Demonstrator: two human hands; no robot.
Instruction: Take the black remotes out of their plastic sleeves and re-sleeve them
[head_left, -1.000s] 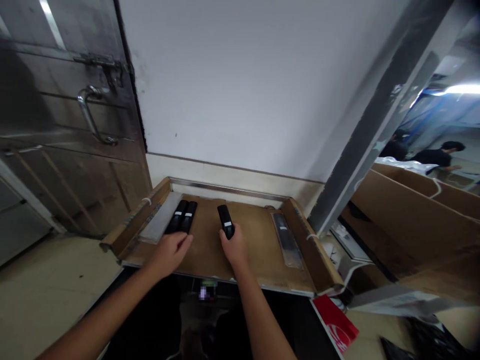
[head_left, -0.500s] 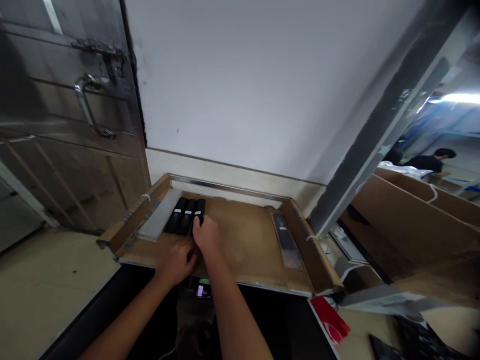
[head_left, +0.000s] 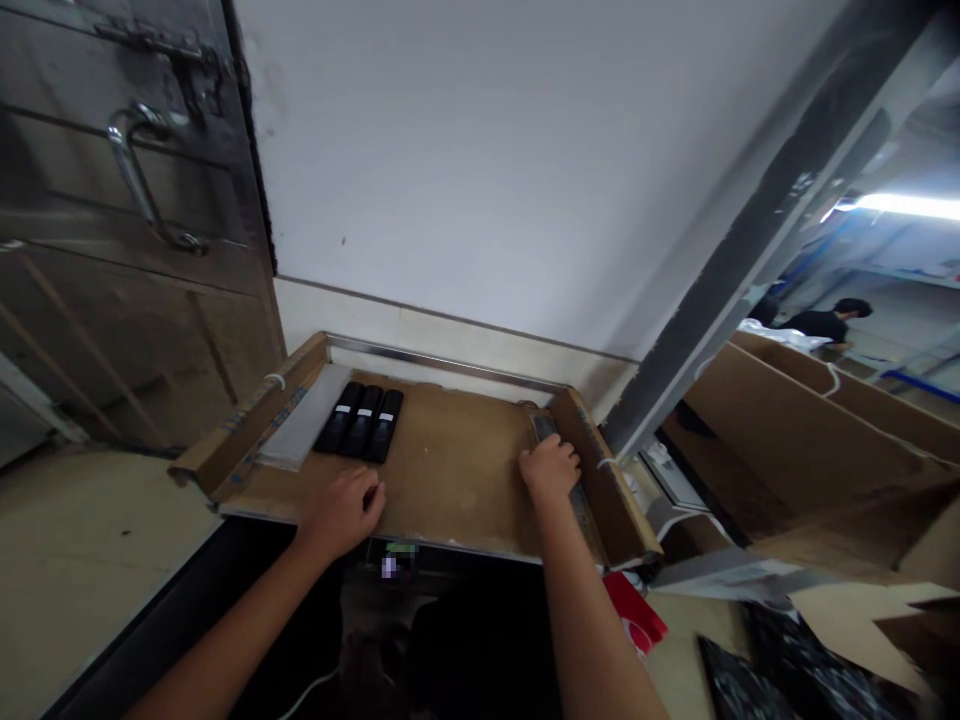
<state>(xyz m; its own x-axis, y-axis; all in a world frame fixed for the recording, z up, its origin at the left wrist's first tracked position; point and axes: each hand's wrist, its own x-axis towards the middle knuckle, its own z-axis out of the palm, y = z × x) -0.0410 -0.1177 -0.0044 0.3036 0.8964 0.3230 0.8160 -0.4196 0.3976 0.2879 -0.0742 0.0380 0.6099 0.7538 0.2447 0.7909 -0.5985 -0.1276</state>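
Note:
Three slim black oblong pieces (head_left: 359,421) with white labels lie side by side on the left of a cardboard tray (head_left: 457,450). Just below them, near the tray's front edge, my left hand (head_left: 341,508) rests in a loose curl, with nothing visible in it. On the tray's right side my right hand (head_left: 551,467) lies over a dark oblong piece in clear plastic (head_left: 544,427), its fingers bent round the sides. The hand hides the middle of that bagged piece.
Flat whitish plastic sleeves (head_left: 304,420) lie along the tray's left wall. A metal door (head_left: 135,230) stands to the left, a grey post (head_left: 720,280) to the right. Large cardboard boxes (head_left: 832,450) fill the right, with a person (head_left: 821,322) beyond. A red packet (head_left: 634,612) is below.
My right hand has moved from the rightmost of the three black pieces across to the bagged piece on the right. My left hand stays near the front edge. The view has shifted slightly.

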